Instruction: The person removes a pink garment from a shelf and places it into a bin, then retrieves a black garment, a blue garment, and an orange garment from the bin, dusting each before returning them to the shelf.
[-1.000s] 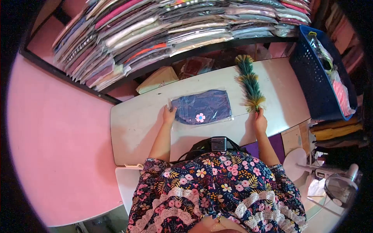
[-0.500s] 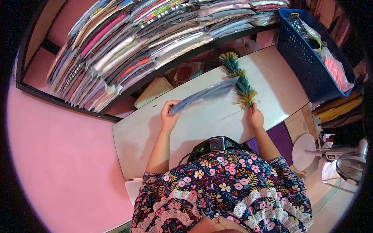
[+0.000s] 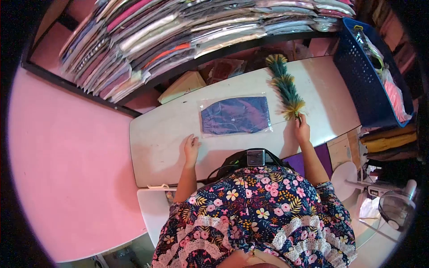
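A folded blue garment in a clear plastic bag (image 3: pixel 234 115) lies flat on the white table (image 3: pixel 165 147). Just to its lower left, apart from it, is my left hand (image 3: pixel 191 149), its fingers loosely curled and parted with nothing between them. On the other side, my right hand (image 3: pixel 302 129) grips the handle end of a duster (image 3: pixel 286 87) with green and yellow bristles. The duster extends away from me over the table, to the right of the bag. My fingers hide most of its handle.
Behind the table, a black-framed shelf (image 3: pixel 154 82) holds stacks of bagged folded clothes (image 3: pixel 174 27). A blue perforated basket (image 3: pixel 364 85) with bagged items stands at the right end. A fan (image 3: pixel 395 207) is at lower right, a pink wall (image 3: pixel 76 169) at left.
The bagged garment, earlier tilted up in my left hand, now lies flat on the table. My left hand has let go and drawn back toward me. The duster remains in my right hand.
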